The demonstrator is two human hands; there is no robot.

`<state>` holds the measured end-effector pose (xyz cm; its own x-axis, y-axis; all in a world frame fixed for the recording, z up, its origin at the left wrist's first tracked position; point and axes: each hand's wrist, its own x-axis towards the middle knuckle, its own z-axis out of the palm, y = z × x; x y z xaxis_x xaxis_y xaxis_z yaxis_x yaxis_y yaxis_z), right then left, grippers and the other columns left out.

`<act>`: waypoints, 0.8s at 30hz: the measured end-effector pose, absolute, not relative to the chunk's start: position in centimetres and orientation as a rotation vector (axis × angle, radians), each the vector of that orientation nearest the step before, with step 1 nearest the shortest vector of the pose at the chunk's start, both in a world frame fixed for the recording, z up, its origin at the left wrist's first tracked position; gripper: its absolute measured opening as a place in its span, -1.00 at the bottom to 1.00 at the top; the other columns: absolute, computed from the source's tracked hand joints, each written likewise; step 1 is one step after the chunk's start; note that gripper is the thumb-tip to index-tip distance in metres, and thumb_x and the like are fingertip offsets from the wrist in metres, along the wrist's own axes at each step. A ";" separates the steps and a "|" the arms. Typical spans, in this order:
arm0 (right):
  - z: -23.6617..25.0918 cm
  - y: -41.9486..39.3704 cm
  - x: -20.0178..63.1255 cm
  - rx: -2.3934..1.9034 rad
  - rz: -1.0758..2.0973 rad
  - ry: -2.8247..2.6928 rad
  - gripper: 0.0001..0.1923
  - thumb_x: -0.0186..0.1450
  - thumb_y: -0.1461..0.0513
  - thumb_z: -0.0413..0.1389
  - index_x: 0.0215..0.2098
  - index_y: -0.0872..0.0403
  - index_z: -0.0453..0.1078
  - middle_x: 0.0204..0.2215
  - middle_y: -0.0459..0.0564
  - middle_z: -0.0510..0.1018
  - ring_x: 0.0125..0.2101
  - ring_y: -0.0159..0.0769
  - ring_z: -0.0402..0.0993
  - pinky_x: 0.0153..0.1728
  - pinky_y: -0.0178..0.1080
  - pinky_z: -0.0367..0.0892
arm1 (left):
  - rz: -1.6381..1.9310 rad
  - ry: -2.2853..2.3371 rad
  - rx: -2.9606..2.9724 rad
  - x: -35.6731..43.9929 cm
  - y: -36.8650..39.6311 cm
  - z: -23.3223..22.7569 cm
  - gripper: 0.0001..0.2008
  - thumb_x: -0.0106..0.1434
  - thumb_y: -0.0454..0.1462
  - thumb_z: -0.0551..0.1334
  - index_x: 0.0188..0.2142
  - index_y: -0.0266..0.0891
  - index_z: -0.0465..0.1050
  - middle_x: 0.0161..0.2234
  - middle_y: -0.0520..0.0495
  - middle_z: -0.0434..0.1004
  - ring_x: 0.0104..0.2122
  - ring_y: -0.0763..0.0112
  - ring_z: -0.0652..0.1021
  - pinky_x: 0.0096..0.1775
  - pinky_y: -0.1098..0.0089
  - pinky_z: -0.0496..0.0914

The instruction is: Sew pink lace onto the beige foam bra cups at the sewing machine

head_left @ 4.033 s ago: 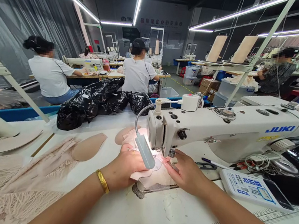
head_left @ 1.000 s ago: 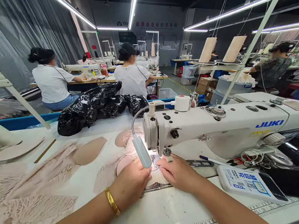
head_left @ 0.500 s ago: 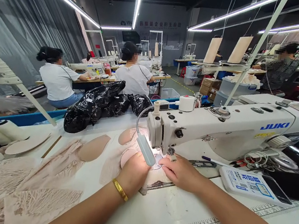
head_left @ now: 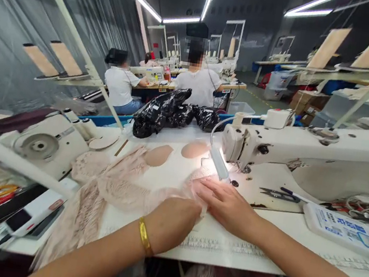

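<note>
My left hand (head_left: 172, 222), with a gold bangle on the wrist, grips a bunch of pale pink lace fabric (head_left: 118, 188) at the front edge of the table. My right hand (head_left: 226, 205) lies flat on the same lace, fingers spread, just left of the needle of the white Juki sewing machine (head_left: 307, 152). The machine's small lamp (head_left: 219, 162) lights the spot above my right hand. Two beige foam cups (head_left: 157, 155) lie on the table beyond the lace.
Black thread snips (head_left: 275, 194) and a pen lie under the machine arm; a white control box (head_left: 344, 227) sits at right. A second machine (head_left: 44, 145), a phone and red-orange bands lie at left. Black plastic bags (head_left: 171, 111) sit behind; co-workers sew farther back.
The lace has come out from under the presser foot and toward the table's front edge, both hands moving with it. My view has swung left and down.
</note>
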<state>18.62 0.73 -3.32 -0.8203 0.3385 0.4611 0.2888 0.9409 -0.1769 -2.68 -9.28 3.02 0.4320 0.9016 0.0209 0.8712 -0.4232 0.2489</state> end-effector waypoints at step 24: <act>-0.5 -12.6 19.5 -0.342 0.780 -2.552 -0.58 0.49 0.26 -0.02 0.20 -0.33 0.34 -0.15 -0.01 0.69 -0.23 -0.09 0.67 -0.31 -0.08 0.60 | 0.068 2.808 1.388 -24.3 -9.0 5.8 -0.72 0.42 -0.17 0.31 0.03 -0.30 0.51 0.03 -0.21 0.56 0.02 0.10 0.57 0.08 -0.02 0.47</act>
